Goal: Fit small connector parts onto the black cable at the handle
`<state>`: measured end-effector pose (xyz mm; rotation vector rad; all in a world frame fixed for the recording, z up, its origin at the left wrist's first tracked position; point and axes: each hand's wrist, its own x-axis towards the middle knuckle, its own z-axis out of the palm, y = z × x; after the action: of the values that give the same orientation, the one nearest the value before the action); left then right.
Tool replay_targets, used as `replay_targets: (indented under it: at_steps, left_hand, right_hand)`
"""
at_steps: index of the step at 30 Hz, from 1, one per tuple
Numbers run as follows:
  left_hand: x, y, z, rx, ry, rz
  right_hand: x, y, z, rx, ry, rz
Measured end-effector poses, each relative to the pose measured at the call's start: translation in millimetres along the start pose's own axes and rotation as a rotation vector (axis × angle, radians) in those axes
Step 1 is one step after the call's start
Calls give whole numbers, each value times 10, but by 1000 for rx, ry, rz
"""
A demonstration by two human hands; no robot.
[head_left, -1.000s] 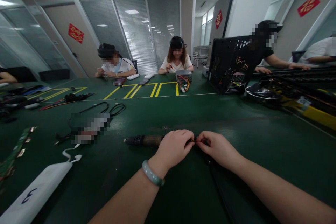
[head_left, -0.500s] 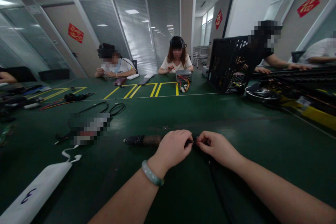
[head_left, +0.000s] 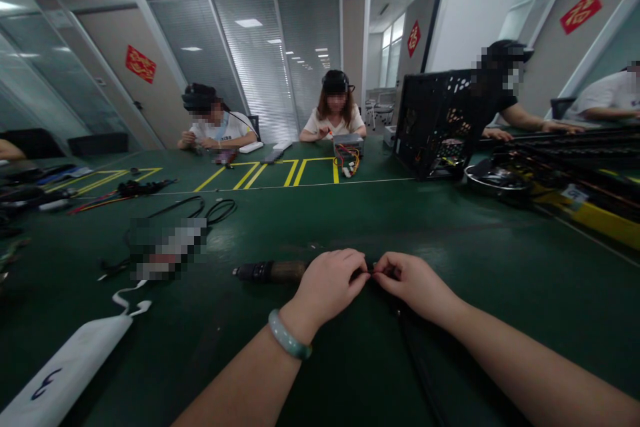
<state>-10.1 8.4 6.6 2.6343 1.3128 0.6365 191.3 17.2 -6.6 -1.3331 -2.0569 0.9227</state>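
Note:
A dark cylindrical tool point(head_left: 270, 271) with a brownish barrel lies on the green table point(head_left: 350, 220), pointing left. My left hand point(head_left: 330, 283), with a pale green bangle point(head_left: 289, 335) on the wrist, is closed over the tool's right end. My right hand point(head_left: 415, 282) meets it fingertip to fingertip, pinching a small dark part at that end that I cannot make out. A black cable point(head_left: 415, 353) runs from under my right hand toward me.
A white pouch point(head_left: 65, 373) lies at the near left, black cables point(head_left: 210, 208) and a blurred item point(head_left: 165, 248) beyond it. A black computer case point(head_left: 440, 121) and parts stand at the right. Several people sit working along the far and right sides.
Both hands stay at the tool's right end with only slight finger movement. The view has shifted slightly. A green strip at the far left edge is out of view now.

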Motion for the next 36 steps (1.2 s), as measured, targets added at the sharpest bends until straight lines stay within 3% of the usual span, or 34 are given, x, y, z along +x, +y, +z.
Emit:
replay_targets:
  at_steps: [36]
  left_hand:
    - [1, -52, 63, 9, 11, -31]
  right_hand:
    - [8, 32, -16, 27, -5, 9]
